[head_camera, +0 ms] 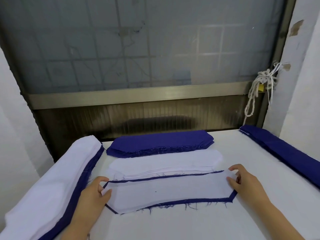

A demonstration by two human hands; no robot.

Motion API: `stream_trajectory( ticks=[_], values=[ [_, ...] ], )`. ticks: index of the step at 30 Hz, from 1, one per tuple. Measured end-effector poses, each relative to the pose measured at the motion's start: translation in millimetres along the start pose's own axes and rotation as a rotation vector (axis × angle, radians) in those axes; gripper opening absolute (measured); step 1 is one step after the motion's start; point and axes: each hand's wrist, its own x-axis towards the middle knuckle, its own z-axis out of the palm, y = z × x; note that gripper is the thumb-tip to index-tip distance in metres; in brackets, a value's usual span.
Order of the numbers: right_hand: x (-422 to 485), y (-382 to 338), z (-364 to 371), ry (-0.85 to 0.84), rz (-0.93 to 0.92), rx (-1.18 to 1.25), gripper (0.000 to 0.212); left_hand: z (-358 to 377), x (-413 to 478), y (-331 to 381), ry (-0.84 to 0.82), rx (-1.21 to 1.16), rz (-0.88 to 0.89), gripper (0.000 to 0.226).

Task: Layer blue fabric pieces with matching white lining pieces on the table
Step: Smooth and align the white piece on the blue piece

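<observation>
Pinching the left end of the white lining piece between thumb and curled fingers, the left hand holds that corner slightly raised. The right hand pinches the right end of the same piece between thumb and forefinger. The lining piece lies spread across the blue fabric piece on the table.

Blue shows only as a narrow band around the lining piece: along its far edge, along its near edge, and at the angled corners on both ends. The band is widest at the near right corner. Loose blue threads fray out from the near edge onto the table.

Just beyond the lining piece's far edge, almost touching it, sits a stack of white lining pieces. Farther back lies a stack of blue pieces with a frayed front edge.

Left of the lining piece, close behind the left hand, a long pile of white and blue fabric runs along the table. Right of the lining piece, well apart from it, a long blue stack lies along the table's side; table surface stretches between them. On the near side of the lining piece, a wide stretch of table surface lies between the forearms.
</observation>
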Motion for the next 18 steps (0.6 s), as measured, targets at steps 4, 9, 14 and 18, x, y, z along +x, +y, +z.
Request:
stream_trajectory(
  ticks=[4, 9, 14, 18],
  values=[
    [0.5, -2.5, -0.4, 0.003, -0.027, -0.04, 0.023, 1.5, 1.6, -2.1, -0.012, 0.001, 0.008, 0.027],
    [0.6, -4.8, -0.7, 0.0, -0.088, -0.149, 0.017, 3.1, 0.9, -2.8, 0.0, -0.005, 0.028, 0.033],
    [-1.2, -6.0, 0.6, 0.007, -0.104, -0.199, 0.012, 3.1, 0.8, -1.9, 0.028, 0.008, 0.049, 0.053],
    [-0.8, -5.9, 0.3, 0.004, -0.11, -0.203, 0.012, 4.1, -2.0, -3.1, -0.012, 0.018, 0.083, 0.049]
  ],
)
